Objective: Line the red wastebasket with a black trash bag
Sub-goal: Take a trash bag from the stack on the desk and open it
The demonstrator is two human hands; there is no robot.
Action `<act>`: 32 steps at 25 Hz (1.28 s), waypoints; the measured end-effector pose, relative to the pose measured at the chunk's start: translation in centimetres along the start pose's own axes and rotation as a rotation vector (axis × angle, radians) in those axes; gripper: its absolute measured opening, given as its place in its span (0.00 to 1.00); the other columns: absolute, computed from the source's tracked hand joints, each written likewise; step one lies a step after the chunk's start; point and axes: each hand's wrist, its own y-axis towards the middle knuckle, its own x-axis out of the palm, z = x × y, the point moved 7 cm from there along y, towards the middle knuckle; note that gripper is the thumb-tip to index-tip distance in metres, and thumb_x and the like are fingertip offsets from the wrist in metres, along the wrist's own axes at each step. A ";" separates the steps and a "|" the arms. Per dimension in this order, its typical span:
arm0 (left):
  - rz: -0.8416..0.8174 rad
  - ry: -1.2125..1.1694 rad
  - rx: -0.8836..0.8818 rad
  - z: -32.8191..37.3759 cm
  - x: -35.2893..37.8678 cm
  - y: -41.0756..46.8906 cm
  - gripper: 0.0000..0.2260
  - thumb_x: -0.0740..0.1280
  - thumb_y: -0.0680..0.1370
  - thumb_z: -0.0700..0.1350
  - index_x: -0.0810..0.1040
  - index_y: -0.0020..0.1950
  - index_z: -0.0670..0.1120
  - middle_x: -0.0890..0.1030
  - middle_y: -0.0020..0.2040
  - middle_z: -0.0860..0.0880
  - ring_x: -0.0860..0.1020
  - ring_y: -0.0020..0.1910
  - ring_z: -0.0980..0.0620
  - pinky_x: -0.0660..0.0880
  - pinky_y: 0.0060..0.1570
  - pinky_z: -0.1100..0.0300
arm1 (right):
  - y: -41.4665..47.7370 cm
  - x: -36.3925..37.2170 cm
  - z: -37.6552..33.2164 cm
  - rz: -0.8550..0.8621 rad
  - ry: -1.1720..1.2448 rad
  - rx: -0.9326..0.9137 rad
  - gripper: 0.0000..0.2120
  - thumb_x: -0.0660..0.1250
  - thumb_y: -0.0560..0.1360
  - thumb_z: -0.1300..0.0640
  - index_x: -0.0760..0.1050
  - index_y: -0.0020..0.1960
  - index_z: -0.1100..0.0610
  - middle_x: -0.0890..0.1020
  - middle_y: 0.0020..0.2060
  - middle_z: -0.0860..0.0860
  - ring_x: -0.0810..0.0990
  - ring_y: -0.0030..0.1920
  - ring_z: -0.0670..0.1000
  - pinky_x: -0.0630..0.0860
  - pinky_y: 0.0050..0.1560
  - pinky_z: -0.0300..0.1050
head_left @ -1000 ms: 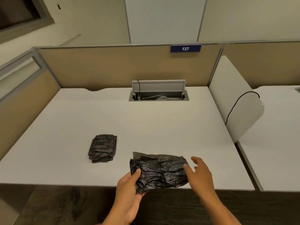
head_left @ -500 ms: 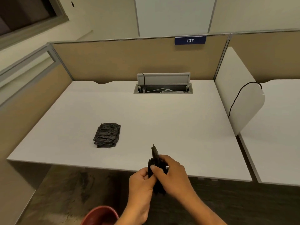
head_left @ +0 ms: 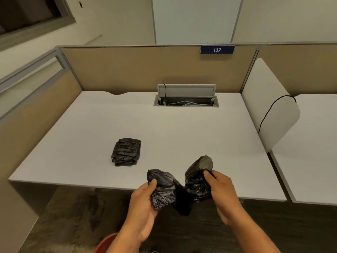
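Observation:
A crumpled black trash bag (head_left: pixel 179 189) hangs in the air just in front of the desk's near edge, spread between both hands. My left hand (head_left: pixel 144 201) grips its left bunch, thumb on top. My right hand (head_left: pixel 221 190) pinches its right bunch, which sticks up above the fingers. The middle of the bag sags between them. Only a sliver of the red wastebasket (head_left: pixel 105 242) rim shows at the bottom edge, below my left forearm, on the floor.
A folded stack of black trash bags (head_left: pixel 126 152) lies on the white desk (head_left: pixel 182 128). An open cable tray (head_left: pixel 186 102) sits at the desk's back. A white divider (head_left: pixel 268 106) with a black cable stands on the right. Tan partitions enclose the back and left.
The bag was lifted off the desk edge and bunched between both hands; now the hands have drawn apart, spreading it. The view tilted down, bringing the red rim into sight.

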 end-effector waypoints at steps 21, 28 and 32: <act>-0.058 0.849 0.430 3.2 5.6 -1.5 0.09 0.77 0.79 0.53 0.86 0.59 0.58 0.88 0.54 0.59 0.84 0.55 0.61 0.82 0.52 0.64 | -3.5 4.7 -3.0 -0.148 0.015 -0.023 0.18 0.61 0.84 0.43 0.88 0.53 0.50 0.90 0.49 0.55 0.89 0.54 0.55 0.82 0.61 0.59; 0.047 0.572 0.286 4.5 2.5 0.0 0.11 0.70 0.84 0.41 0.91 0.54 0.53 0.92 0.50 0.54 0.88 0.53 0.57 0.83 0.47 0.68 | -3.0 2.8 -2.6 -0.095 -0.021 -0.011 0.17 0.64 0.82 0.48 0.85 0.41 0.53 0.89 0.40 0.51 0.86 0.42 0.53 0.80 0.39 0.48; 0.107 0.495 0.237 4.6 1.3 0.9 0.12 0.67 0.86 0.40 0.91 0.57 0.48 0.92 0.53 0.48 0.87 0.58 0.46 0.84 0.59 0.43 | -2.8 2.5 -2.2 -0.091 -0.045 0.022 0.17 0.63 0.83 0.45 0.87 0.49 0.51 0.90 0.46 0.51 0.89 0.47 0.50 0.82 0.42 0.47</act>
